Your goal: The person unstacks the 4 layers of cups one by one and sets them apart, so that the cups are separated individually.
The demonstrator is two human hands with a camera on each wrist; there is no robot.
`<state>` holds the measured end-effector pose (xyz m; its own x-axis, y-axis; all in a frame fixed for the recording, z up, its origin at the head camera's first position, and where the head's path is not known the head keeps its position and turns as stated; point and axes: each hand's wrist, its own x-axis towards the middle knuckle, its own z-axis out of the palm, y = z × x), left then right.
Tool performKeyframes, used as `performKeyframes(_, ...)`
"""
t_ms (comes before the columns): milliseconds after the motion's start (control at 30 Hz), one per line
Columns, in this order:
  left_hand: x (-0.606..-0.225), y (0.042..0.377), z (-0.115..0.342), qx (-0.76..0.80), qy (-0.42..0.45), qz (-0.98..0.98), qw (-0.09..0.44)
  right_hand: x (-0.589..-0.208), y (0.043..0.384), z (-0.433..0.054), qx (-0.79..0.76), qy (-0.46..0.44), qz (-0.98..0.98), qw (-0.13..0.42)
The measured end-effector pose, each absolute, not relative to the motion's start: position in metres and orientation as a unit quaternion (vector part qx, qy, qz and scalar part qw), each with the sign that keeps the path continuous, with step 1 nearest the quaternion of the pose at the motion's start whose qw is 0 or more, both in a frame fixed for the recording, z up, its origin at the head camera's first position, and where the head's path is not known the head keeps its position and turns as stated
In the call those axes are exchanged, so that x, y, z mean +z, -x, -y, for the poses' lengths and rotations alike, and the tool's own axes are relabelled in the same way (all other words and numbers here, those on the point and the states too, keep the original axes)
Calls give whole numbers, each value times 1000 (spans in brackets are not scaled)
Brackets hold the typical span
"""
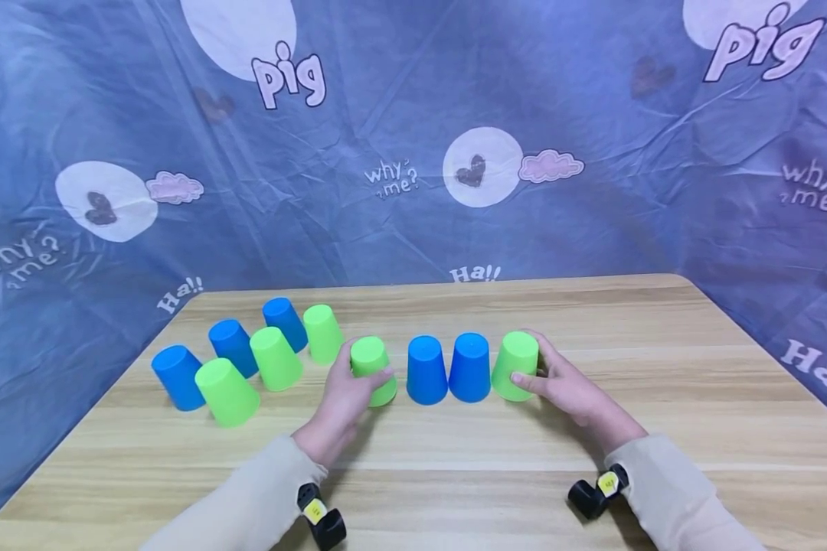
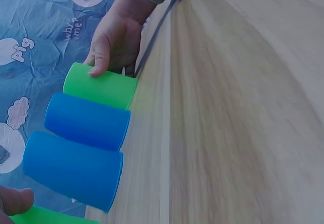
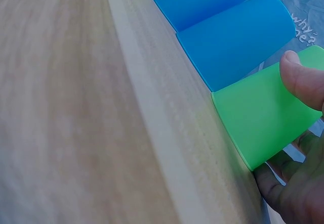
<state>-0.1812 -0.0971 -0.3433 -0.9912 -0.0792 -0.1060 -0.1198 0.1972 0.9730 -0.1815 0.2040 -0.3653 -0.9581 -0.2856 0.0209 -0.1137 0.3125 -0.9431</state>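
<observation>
Across the middle of a pale wood-grain table (image 1: 455,490), four tapered cups of smooth plastic are lined up mouth down. At the left end of the line, a bright green plastic cup (image 1: 370,354) is gripped by the left hand (image 1: 341,399); the thumb is laid across its near side, and the other fingers are largely hidden behind it. At the opposite end, another bright green plastic cup (image 1: 518,353) is held by the right hand (image 1: 567,389), by which a partly closed curve is formed, the thumb being pressed to the near face and the fingers wrapped about the outer side. Between these, a blue tapered plastic cup (image 1: 426,371) and a second blue plastic cup (image 1: 469,367) are stood side by side, their bases about touching. A narrow gap is left beside the left-hand green cup, while the right-hand one is set against its blue neighbour.

Toward the table's left edge, six more inverted cups are arranged in two slanting rows: three blue cups (image 1: 233,349) outermost, three green cups (image 1: 276,360) alongside. Both wrists are covered by beige fabric sleeves (image 1: 241,497). Behind the table, a blue printed cloth (image 1: 386,99) is hung.
</observation>
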Motion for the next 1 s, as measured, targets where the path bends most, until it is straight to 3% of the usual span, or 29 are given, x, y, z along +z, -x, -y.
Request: performKeyframes(1000, -336, 165, 181, 596, 79, -799, 5, -365, 182, -206, -576, 124, -804, 79)
